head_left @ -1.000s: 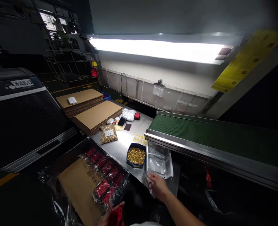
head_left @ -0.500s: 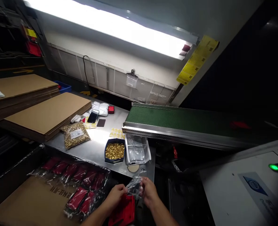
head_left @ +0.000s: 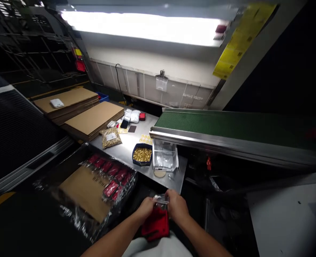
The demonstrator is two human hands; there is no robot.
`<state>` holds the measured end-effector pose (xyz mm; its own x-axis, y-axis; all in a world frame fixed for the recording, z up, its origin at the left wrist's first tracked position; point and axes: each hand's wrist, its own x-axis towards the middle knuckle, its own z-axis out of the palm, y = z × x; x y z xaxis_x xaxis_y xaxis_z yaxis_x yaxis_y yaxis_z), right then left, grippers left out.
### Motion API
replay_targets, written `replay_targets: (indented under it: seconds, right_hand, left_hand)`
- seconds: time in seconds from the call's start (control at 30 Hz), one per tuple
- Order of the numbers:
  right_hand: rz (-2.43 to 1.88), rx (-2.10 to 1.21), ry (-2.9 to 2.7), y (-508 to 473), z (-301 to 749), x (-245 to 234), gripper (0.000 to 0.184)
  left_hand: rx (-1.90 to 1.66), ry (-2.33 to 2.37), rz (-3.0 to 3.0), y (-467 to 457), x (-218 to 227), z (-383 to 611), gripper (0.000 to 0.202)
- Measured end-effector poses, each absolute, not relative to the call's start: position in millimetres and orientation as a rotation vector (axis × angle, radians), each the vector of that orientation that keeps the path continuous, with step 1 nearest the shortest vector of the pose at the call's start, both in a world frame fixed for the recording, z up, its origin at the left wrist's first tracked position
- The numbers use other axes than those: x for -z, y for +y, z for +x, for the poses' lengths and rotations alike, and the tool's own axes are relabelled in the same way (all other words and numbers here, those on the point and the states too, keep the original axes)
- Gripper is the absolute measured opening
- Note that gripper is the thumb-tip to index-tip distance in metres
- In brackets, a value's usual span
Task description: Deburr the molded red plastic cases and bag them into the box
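Both my hands meet low in the middle, in front of the steel table's edge. My left hand (head_left: 145, 208) and my right hand (head_left: 177, 206) are closed on a flat red item (head_left: 156, 225) and on a small clear plastic bag (head_left: 160, 200) at its top edge. The red item hangs over my lap. Just beyond my hands stand a white tray (head_left: 165, 159) of clear bags and a blue tray (head_left: 142, 155) of small brass parts.
A plastic-lined carton (head_left: 90, 185) with red packed items and a cardboard sheet sits at left. On the steel table (head_left: 179, 178) lie a bag of brass parts (head_left: 111, 137), a phone (head_left: 125, 122) and flat cardboard stacks (head_left: 93, 119). A green conveyor belt (head_left: 227, 125) runs right.
My right hand left the white tray with a clear bag and came to the left hand, which brought up the red item. Both hands now hold them together lower and closer.
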<state>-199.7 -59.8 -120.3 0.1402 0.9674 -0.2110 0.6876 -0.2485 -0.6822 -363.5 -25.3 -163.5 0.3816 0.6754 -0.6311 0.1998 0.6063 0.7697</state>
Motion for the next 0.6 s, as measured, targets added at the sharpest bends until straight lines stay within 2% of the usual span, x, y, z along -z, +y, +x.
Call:
replay_targets:
  seconds: [0.17,0.3,0.43,0.6]
  right_hand:
    - [-1.923,-1.053,-1.451,-114.6,-152.2,145.2,0.006]
    - [-1.787,-1.353,-1.211,-130.2,-145.8,154.0,0.025]
    - [-1.54,-1.702,-1.056,-126.0,-142.3,141.8,0.038]
    - [-1.303,-1.882,-1.158,-130.2,-135.3,114.3,0.036]
  left_hand:
    - [-0.417,1.17,0.479,-77.8,148.0,-346.2,0.032]
    - [-0.499,1.201,0.34,-108.9,138.4,-334.8,0.02]
    - [-0.525,1.3,0.355,-118.5,138.9,-335.5,0.027]
    - [-0.451,1.365,0.471,-97.7,142.8,-354.9,0.029]
